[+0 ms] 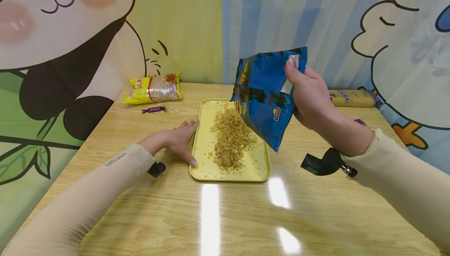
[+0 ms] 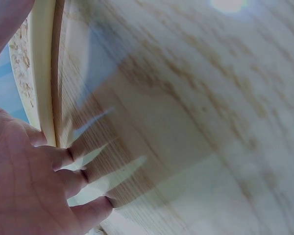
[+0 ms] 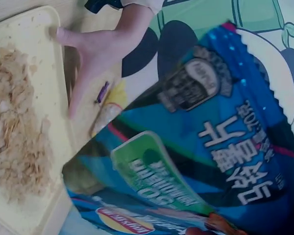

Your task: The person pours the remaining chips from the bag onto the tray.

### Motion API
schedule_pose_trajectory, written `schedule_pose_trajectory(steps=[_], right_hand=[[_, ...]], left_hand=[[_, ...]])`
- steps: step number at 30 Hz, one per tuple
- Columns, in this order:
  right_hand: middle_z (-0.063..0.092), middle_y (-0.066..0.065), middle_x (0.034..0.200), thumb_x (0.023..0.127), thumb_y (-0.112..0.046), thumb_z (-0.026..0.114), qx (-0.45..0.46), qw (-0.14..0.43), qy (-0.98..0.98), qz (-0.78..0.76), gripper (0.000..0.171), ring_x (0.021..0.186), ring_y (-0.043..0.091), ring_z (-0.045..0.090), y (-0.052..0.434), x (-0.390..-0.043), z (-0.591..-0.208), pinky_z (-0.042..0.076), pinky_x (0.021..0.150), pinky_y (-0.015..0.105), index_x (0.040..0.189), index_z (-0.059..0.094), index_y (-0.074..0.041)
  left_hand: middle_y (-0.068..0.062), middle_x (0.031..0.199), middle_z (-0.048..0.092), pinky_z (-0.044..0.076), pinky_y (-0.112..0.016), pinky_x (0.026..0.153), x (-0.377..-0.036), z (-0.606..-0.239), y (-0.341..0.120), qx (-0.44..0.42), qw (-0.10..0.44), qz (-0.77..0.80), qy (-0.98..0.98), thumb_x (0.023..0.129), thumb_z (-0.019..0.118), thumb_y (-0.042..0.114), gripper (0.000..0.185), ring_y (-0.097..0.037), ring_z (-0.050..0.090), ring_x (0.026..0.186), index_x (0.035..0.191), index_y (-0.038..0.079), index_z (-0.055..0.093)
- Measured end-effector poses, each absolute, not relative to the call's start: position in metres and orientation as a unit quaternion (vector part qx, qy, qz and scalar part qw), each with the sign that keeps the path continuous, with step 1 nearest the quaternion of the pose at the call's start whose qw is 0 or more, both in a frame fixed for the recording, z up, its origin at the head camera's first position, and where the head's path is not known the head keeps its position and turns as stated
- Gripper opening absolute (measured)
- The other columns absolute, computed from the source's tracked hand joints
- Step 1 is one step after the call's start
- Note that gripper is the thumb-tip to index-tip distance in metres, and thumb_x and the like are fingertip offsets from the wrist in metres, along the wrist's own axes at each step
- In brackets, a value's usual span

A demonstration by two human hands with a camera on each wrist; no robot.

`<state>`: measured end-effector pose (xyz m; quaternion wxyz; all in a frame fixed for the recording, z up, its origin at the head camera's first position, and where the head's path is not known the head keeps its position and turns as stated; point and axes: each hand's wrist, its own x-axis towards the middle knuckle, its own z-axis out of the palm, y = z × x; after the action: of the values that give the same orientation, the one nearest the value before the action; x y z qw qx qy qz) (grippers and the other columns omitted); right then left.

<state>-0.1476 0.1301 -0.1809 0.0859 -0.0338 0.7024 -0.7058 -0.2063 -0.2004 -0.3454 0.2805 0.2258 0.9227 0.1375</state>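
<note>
My right hand [image 1: 314, 97] grips a blue snack bag [image 1: 263, 92] by its upper right end, thumb on the near face. The bag hangs tilted over the right side of a pale yellow tray [image 1: 195, 172], its lower left end toward the tray. A heap of broken chips [image 1: 230, 142] lies along the tray's middle, with crumbs scattered around it. My left hand [image 1: 179, 140] rests at the tray's left edge, fingers spread and thumb on the rim. In the left wrist view, the left fingertips [image 2: 90, 213] touch the wooden table beside the tray wall.
A yellow and clear packet [image 1: 156, 89] lies at the table's back left, with a purple wrapped candy [image 1: 154, 109] in front of it. At the back right lies a long yellow package [image 1: 353, 98], and a small purple wrapper [image 1: 360, 122] shows past the right forearm. A cartoon-printed cloth [image 1: 183, 25] hangs behind.
</note>
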Motion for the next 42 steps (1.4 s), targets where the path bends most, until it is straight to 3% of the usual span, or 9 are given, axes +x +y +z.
schedule_pose_trajectory(steps=[5,7,18,21,23,25,28,32,42], right_hand=[[-0.003,0.000,0.175,0.111,-0.044,0.030,-0.072,0.084,0.752,-0.649,0.067,0.161,0.022,-0.007,0.104,-0.159,-0.187,0.001,0.132,0.048,0.166,0.006,-0.013],[-0.003,0.003,0.175,0.112,-0.041,0.029,-0.085,0.087,0.769,-0.627,0.066,0.161,0.022,-0.008,0.096,-0.166,-0.190,-0.001,0.132,0.047,0.166,0.004,-0.013],[0.000,0.002,0.175,0.111,-0.043,0.030,-0.029,0.162,0.753,-0.637,0.065,0.162,0.027,0.000,0.080,-0.180,-0.196,0.016,0.131,0.049,0.166,0.012,-0.014],[-0.001,0.001,0.175,0.111,-0.045,0.029,-0.024,0.161,0.753,-0.637,0.065,0.162,0.026,-0.002,0.081,-0.175,-0.192,0.016,0.131,0.049,0.166,0.014,-0.014],[0.009,0.005,0.174,0.111,-0.044,0.030,-0.023,0.175,0.754,-0.632,0.063,0.160,0.029,0.012,0.083,-0.171,-0.190,0.024,0.128,0.050,0.164,0.021,-0.012],[0.011,0.005,0.173,0.110,-0.046,0.031,-0.023,0.183,0.750,-0.635,0.064,0.160,0.029,0.015,0.084,-0.167,-0.187,0.027,0.127,0.049,0.164,0.021,-0.013],[0.028,0.010,0.168,0.109,-0.047,0.031,-0.024,0.211,0.739,-0.640,0.064,0.152,0.030,0.035,0.090,-0.160,-0.184,0.038,0.122,0.048,0.162,0.026,-0.012],[0.039,0.012,0.163,0.108,-0.049,0.032,-0.034,0.232,0.728,-0.644,0.067,0.147,0.031,0.044,0.103,-0.153,-0.184,0.040,0.120,0.051,0.163,0.023,-0.013],[0.035,0.012,0.163,0.106,-0.054,0.033,-0.039,0.211,0.742,-0.635,0.072,0.148,0.032,0.041,0.132,-0.145,-0.196,0.042,0.118,0.053,0.163,0.021,-0.013]], left_hand=[[-0.029,0.168,-0.012,0.004,-0.068,0.125,-0.206,-0.345,-0.203,0.223,0.283,0.136,0.923,0.073,0.089,0.055,0.145,-0.051,-0.011,0.155,0.161,-0.002,-0.011],[-0.029,0.168,-0.012,0.005,-0.069,0.124,-0.206,-0.345,-0.203,0.223,0.282,0.135,0.923,0.073,0.088,0.055,0.144,-0.051,-0.010,0.155,0.161,-0.002,-0.011],[-0.027,0.169,-0.014,0.004,-0.068,0.124,-0.209,-0.347,-0.200,0.229,0.282,0.129,0.923,0.073,0.087,0.057,0.145,-0.048,-0.012,0.156,0.162,0.000,-0.012],[-0.027,0.169,-0.014,0.004,-0.068,0.124,-0.209,-0.346,-0.200,0.228,0.279,0.128,0.924,0.072,0.088,0.057,0.146,-0.049,-0.011,0.156,0.162,0.000,-0.012],[-0.027,0.169,-0.014,0.004,-0.068,0.124,-0.209,-0.346,-0.200,0.226,0.279,0.128,0.924,0.072,0.088,0.057,0.146,-0.049,-0.011,0.156,0.162,0.000,-0.012],[-0.027,0.168,-0.014,0.004,-0.068,0.124,-0.209,-0.346,-0.200,0.225,0.281,0.129,0.924,0.072,0.088,0.057,0.146,-0.049,-0.011,0.156,0.162,-0.001,-0.012],[-0.027,0.168,-0.014,0.004,-0.068,0.124,-0.209,-0.347,-0.201,0.225,0.283,0.132,0.923,0.073,0.088,0.056,0.145,-0.049,-0.011,0.155,0.161,-0.001,-0.012],[-0.027,0.169,-0.014,0.004,-0.068,0.124,-0.209,-0.347,-0.202,0.226,0.282,0.136,0.923,0.072,0.089,0.055,0.146,-0.050,-0.011,0.155,0.161,-0.001,-0.012],[-0.028,0.168,-0.014,0.003,-0.067,0.125,-0.209,-0.346,-0.202,0.226,0.284,0.135,0.922,0.072,0.089,0.056,0.146,-0.049,-0.012,0.155,0.161,-0.001,-0.013]])
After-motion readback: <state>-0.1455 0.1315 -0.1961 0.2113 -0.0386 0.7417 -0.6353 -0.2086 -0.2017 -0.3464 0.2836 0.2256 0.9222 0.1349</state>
